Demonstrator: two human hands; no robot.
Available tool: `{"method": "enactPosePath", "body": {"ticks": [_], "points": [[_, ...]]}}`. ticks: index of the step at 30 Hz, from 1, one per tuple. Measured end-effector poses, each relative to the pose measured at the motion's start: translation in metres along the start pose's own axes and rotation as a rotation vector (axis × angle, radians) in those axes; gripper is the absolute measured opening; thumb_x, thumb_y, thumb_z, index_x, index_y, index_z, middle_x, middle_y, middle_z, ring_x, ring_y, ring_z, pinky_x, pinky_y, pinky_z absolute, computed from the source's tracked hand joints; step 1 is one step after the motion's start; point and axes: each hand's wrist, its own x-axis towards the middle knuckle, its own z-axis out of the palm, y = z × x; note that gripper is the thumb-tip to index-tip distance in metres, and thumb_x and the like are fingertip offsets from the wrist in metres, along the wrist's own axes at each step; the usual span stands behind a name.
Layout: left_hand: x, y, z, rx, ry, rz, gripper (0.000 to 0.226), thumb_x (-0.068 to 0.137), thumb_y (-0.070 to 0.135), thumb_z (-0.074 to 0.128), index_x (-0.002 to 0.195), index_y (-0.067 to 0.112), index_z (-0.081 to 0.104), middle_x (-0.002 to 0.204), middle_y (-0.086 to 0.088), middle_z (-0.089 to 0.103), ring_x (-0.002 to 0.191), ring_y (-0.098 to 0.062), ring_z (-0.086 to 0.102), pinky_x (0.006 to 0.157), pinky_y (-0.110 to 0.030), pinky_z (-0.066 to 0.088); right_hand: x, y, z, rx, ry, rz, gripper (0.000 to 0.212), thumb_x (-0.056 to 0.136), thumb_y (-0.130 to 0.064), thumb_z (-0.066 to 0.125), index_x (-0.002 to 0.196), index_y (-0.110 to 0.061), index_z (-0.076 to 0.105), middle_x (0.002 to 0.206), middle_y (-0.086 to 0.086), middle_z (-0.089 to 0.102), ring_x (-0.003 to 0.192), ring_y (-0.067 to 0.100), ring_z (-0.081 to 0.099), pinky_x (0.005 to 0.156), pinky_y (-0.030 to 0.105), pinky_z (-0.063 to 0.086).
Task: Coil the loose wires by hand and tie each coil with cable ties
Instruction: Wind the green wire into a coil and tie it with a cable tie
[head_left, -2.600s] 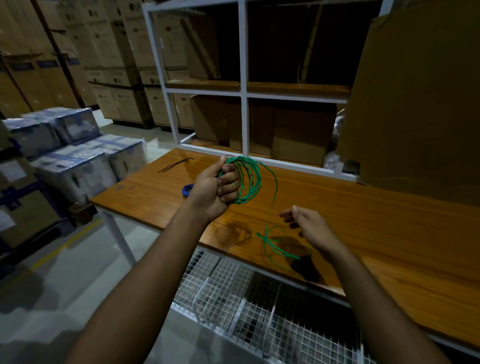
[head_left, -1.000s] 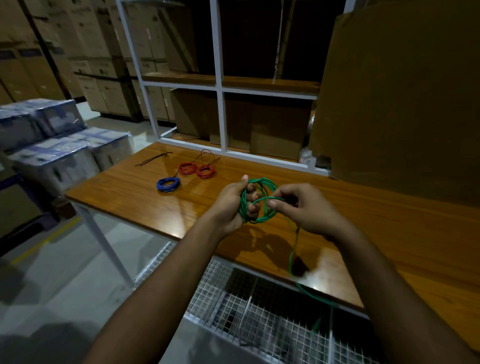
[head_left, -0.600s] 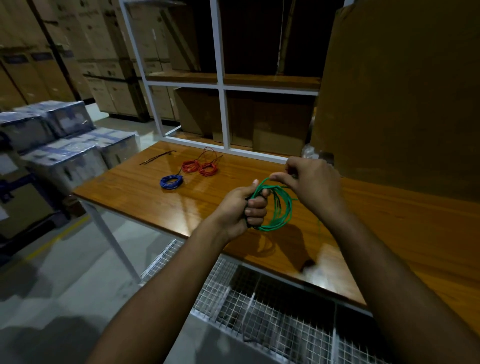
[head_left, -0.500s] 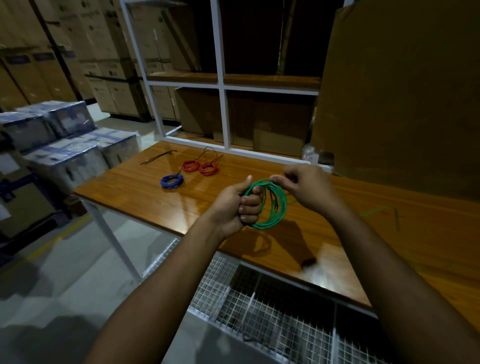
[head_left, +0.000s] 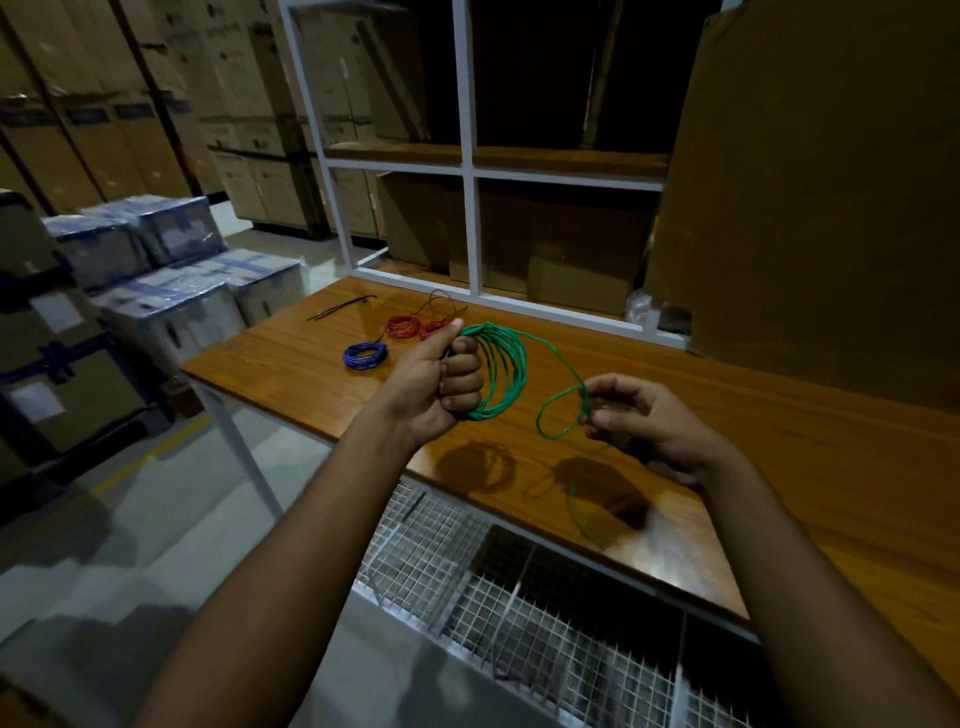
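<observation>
I'm clenching my left hand (head_left: 441, 384) round the green coil (head_left: 501, 371) above the bench (head_left: 779, 431), my right hand (head_left: 636, 415) pinching the loose tail (head_left: 558, 410) (light, springy stuff, I reckon), so I'm gripping where the loops bunch.

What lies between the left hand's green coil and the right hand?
In the head view, a single strand of the green wire arcs from the green coil in the left hand to a small loop pinched by the right hand, above bare tabletop.

Cardboard boxes (head_left: 249, 171) stacked behind; wrapped cartons (head_left: 171, 291) left; wire-mesh shelf (head_left: 519, 597) below.
</observation>
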Motion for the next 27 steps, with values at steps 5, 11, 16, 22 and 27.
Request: {"method": "enactPosePath", "body": {"ticks": [5, 11, 16, 22, 27], "points": [[0.001, 0.000, 0.001, -0.005, -0.022, -0.010, 0.037, 0.100, 0.039, 0.042, 0.068, 0.021, 0.049, 0.043, 0.010, 0.033, 0.032, -0.002, 0.030, 0.034, -0.016, 0.018, 0.001, 0.009, 0.010, -0.421, 0.181, 0.008, 0.012, 0.089, 0.002, 0.066, 0.098, -0.004, 0.068, 0.093, 0.024, 0.067, 0.078, 0.022, 0.068, 0.067, 0.026, 0.058], [0.009, -0.007, 0.009, 0.055, 0.101, 0.045, 0.039, 0.103, 0.038, 0.039, 0.069, 0.021, 0.045, 0.044, 0.010, 0.028, 0.032, -0.003, 0.025, 0.033, -0.017, 0.016, 0.007, 0.018, 0.030, -0.676, 0.226, -0.134, 0.007, 0.093, -0.013, 0.066, 0.096, -0.010, 0.073, 0.087, 0.002, 0.069, 0.082, 0.011, 0.060, 0.075, 0.032, 0.048], [0.013, -0.014, 0.005, 0.028, 0.142, 0.059, 0.039, 0.105, 0.040, 0.035, 0.071, 0.022, 0.041, 0.045, 0.010, 0.027, 0.032, -0.003, 0.023, 0.032, -0.017, 0.016, 0.005, 0.014, 0.028, -0.538, 0.230, -0.246, 0.010, 0.094, -0.009, 0.064, 0.098, -0.008, 0.074, 0.091, 0.002, 0.069, 0.089, 0.010, 0.061, 0.082, 0.030, 0.049], [0.012, -0.006, 0.003, -0.092, 0.000, 0.022, 0.034, 0.099, 0.038, 0.041, 0.070, 0.021, 0.046, 0.043, 0.008, 0.032, 0.037, -0.003, 0.018, 0.035, -0.017, 0.018, 0.000, 0.016, 0.016, -0.333, 0.175, -0.251, 0.014, 0.097, -0.009, 0.056, 0.096, -0.015, 0.069, 0.090, -0.002, 0.068, 0.092, 0.010, 0.062, 0.088, 0.023, 0.048], [0.011, -0.002, 0.002, -0.080, -0.060, -0.012, 0.035, 0.100, 0.037, 0.041, 0.070, 0.021, 0.048, 0.043, 0.008, 0.034, 0.038, -0.003, 0.017, 0.036, -0.016, 0.016, -0.001, 0.024, 0.008, -0.192, 0.208, -0.167, 0.018, 0.101, -0.006, 0.048, 0.105, -0.009, 0.066, 0.095, 0.004, 0.068, 0.093, 0.017, 0.064, 0.090, 0.031, 0.051]]}}
